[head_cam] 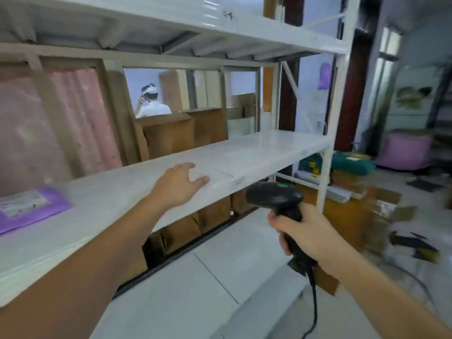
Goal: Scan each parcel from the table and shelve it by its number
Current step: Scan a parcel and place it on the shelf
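A purple parcel (31, 209) with a white label lies flat on the white shelf board (256, 152) at the far left. My left hand (178, 184) rests palm down on that board near its front edge, fingers apart, holding nothing. A handwritten number mark (239, 181) sits on the shelf's front lip, right of that hand. My right hand (308, 231) grips the handle of a black barcode scanner (276, 198), held below and in front of the shelf edge. The scanner's cable (314, 307) hangs down toward the floor.
A higher white shelf (244, 30) runs overhead with another handwritten mark. Brown cardboard boxes (215, 214) stand under and behind the shelving. A person in white (152, 106) stands beyond the rack. Boxes, green parcels (352, 163) and a pink bin (403, 151) crowd the right floor.
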The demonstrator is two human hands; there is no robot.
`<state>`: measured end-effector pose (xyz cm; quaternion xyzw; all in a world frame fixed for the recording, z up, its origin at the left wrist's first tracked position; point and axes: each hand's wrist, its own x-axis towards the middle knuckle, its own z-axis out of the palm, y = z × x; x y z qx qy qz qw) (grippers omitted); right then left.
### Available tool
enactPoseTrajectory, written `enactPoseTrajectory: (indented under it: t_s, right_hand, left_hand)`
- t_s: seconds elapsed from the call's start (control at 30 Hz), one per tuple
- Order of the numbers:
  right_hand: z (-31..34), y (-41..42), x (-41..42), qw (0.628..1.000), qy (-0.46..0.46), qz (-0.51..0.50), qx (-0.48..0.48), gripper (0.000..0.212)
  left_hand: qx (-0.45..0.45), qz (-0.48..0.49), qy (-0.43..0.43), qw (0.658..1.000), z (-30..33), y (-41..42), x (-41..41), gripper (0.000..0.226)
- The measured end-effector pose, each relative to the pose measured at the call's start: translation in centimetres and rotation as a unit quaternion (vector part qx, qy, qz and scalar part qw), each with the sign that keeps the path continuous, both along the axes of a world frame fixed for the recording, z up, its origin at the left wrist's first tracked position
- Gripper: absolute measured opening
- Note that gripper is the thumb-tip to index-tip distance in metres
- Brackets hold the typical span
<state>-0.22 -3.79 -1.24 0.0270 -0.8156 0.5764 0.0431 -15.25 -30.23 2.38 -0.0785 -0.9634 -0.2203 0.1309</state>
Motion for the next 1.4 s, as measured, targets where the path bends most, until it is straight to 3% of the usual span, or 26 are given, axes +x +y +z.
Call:
enactPoseTrajectory:
  t_s: [0.23,0.43,0.63,1.0,1.4]
  right_hand:
    - [-0.3,15.3,4.6,0.99,-0.027,-0.134,0.033,0.015]
    - [-0.7,28.0,8.3,0.968,-0.012,-0.243,0.06,0.015]
    - [-1.5,37.7,8.4,0.946,-0.022,-0.314,0.079,0.007]
    - [-5.7,47.6,-2.6,0.923,-0.095,-0.346,0.142,0.005]
    - [-7.2,56.4,-18.7,0.896,-0.119,-0.395,0.166,0.01]
  left_hand:
    - [0.022,-0.179,0.062,0.982,-1.9,20.3,2.2,0.056]
    - [0.04,-0.251,0.004,0.967,-5.6,35.6,1.2,0.055]
    - [0.023,-0.268,-0.046,0.962,-10.3,44.9,-2.8,0.061]
    - [-0.058,-0.282,-0.052,0.956,-16.2,55.2,-16.2,0.06]
    - [-0.066,-0.307,-0.085,0.945,-19.7,65.7,-34.0,0.058]
